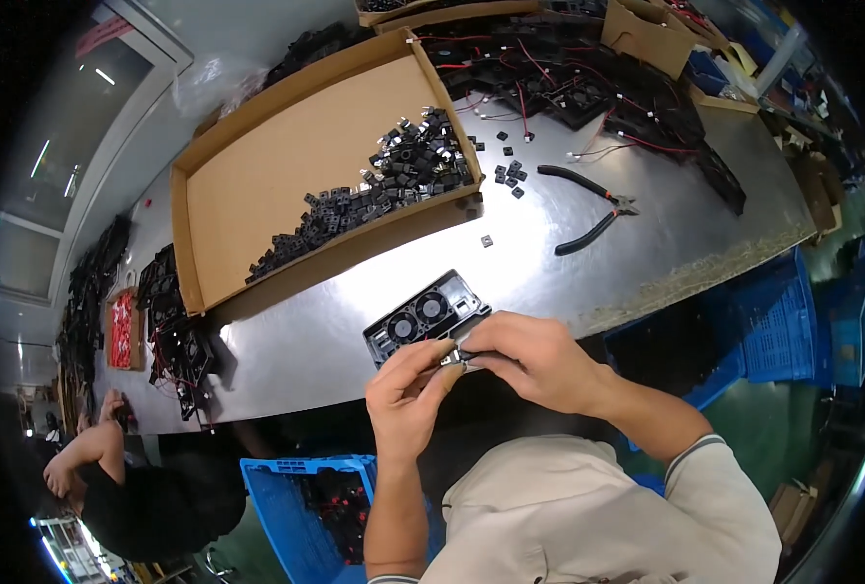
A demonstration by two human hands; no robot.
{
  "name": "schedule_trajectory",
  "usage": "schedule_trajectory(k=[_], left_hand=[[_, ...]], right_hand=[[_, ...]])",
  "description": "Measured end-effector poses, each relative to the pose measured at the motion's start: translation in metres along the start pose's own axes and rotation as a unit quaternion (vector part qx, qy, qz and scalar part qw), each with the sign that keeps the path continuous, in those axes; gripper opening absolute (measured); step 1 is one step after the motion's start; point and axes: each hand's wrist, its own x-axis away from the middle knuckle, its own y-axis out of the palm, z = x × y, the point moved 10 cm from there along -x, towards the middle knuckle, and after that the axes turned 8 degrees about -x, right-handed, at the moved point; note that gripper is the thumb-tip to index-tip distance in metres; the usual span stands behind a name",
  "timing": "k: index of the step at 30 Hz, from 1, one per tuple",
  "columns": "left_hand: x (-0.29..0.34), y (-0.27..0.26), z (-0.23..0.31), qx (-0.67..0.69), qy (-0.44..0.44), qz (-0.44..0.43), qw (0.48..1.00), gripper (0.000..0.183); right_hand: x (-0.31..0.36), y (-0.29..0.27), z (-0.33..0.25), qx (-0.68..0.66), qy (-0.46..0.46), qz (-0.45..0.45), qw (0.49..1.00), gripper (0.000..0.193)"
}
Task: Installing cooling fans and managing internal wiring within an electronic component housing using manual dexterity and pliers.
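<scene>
Close in front of me, my left hand (403, 394) and my right hand (540, 360) meet at the table's near edge. Between their pinched fingertips is a small black and silver part (455, 358), mostly covered by the fingers. Just beyond the hands lies a black rectangular housing (418, 319) with two round fans set side by side in it; my fingers hide part of its near edge. A large shallow cardboard box (257, 146) stands farther off, with a heap of small black parts (384, 180), some with shiny metal, along its near and right sides.
Black-handled cutting pliers (598, 209) lie spread on the metal table (325, 360), near several loose black square pieces (510, 173). Black fan units with red wires (569, 92) fill the back right. A blue crate (287, 516) stands below left. Another person (102, 467) is at far left.
</scene>
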Motion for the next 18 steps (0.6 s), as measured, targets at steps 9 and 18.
schedule_trajectory(k=[9,18], left_hand=[[-0.003,-0.001,0.012,-0.086,0.054,-0.015,0.995,0.026],[0.000,0.002,-0.004,-0.025,0.005,-0.013,1.000,0.027]], right_hand=[[0.000,0.004,-0.008,0.001,-0.059,-0.050,0.997,0.022],[0.004,0.005,-0.002,0.032,-0.053,-0.046,0.997,0.019]])
